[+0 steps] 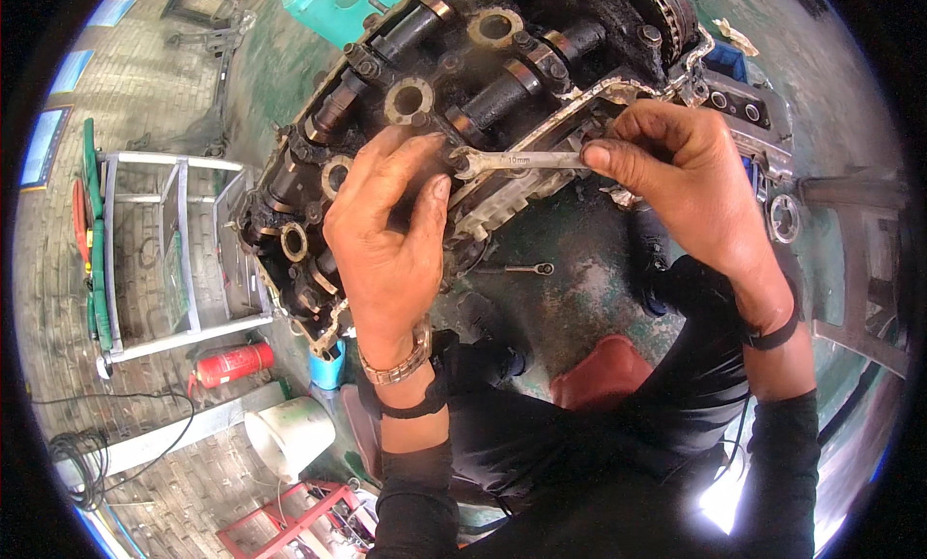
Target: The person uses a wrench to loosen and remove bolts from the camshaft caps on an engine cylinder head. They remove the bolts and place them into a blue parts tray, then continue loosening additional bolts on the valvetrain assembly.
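My right hand (681,168) pinches the far end of a steel open-ended wrench (531,160) between thumb and curled fingers. The wrench lies nearly level, its open jaw pointing left toward my left hand (386,236). That hand arches over the oily cylinder head (408,100), thumb and index fingertip parted on either side of the jaw. I see nothing clearly held between them, though the dark metal behind makes small parts hard to make out. Camshafts (497,100) and round tube openings show along the greasy engine. Whether the jaw sits on a bolt is unclear.
A ratchet handle (521,268) lies on the stained floor below the engine. A red stool (603,371) stands between my legs. At left are a metal frame (154,349), a fire extinguisher (235,365) and a white bucket (290,435). A teal bin (338,7) stands beyond the engine.
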Demonstrator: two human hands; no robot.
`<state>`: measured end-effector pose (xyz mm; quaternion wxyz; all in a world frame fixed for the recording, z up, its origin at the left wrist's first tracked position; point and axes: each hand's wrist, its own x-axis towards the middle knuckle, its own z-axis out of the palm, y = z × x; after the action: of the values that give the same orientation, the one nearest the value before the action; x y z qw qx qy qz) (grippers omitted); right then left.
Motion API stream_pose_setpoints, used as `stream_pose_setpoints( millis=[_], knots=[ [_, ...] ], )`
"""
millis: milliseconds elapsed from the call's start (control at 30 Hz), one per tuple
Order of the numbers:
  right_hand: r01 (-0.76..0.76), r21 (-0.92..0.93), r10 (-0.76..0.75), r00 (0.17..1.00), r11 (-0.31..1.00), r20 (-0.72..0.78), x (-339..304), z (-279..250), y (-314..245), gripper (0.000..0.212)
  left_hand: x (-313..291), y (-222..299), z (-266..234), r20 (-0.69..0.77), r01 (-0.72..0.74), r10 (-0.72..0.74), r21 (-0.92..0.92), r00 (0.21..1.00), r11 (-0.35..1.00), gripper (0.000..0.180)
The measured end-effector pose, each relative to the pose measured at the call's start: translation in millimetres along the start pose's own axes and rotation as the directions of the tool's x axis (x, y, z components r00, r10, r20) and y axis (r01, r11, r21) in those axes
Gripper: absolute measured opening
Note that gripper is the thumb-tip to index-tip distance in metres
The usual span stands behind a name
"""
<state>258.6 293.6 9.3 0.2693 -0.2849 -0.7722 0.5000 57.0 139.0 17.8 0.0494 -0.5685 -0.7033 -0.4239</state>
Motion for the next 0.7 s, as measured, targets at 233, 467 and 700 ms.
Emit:
stream_pose_setpoints(
  millis=[233,467,700],
  knots=[
    [-0.059,0.085,0.063,0.997,0.995,-0.048,-8.7,6.9,5.0,0.025,0.8,0.5,0.4,-0.016,-0.016,0.015,-0.035,1.000,0.999,0.029],
    [-0.034,0.056,0.035,0.999,0.998,-0.010,-13.8,9.6,5.7,0.017,0.5,0.7,1.0,-0.018,0.015,-0.016,-0.028,1.000,1.000,0.028],
    [-0.271,0.131,0.228,0.935,0.954,0.273,-19.1,6.3,-7.3,0.013,1.2,0.8,0.2,-0.013,0.010,-0.010,-0.021,1.000,1.000,0.027]
  ],
)
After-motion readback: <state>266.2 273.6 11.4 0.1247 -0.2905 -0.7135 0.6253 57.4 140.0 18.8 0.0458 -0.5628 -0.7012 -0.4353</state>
